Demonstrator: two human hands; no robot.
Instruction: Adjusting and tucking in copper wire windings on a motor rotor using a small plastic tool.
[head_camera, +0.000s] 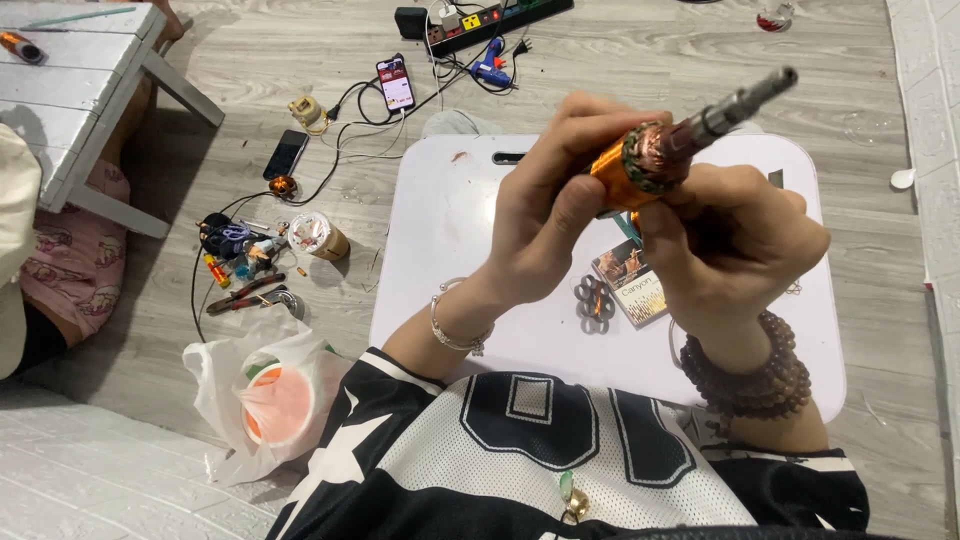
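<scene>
Both my hands hold up a small motor armature (668, 152) over a white lap table (450, 250). It has orange-wrapped copper windings and a metal shaft (745, 103) pointing up to the right. My left hand (555, 205) grips the orange end of the armature. My right hand (735, 240) pinches its side near the copper coils. A thin bracelet is on my left wrist, dark beads on my right. On the table under my hands lie a small card packet (630, 285) and a little dark ring part (594, 300).
On the floor to the left lie pliers (250, 293), small tools, a tape roll (315, 235), two phones (395, 82) (286, 152), cables, a power strip (490, 22) and a white bag (270, 395) with a cup. A white slatted table (75, 90) and another person's leg are at far left.
</scene>
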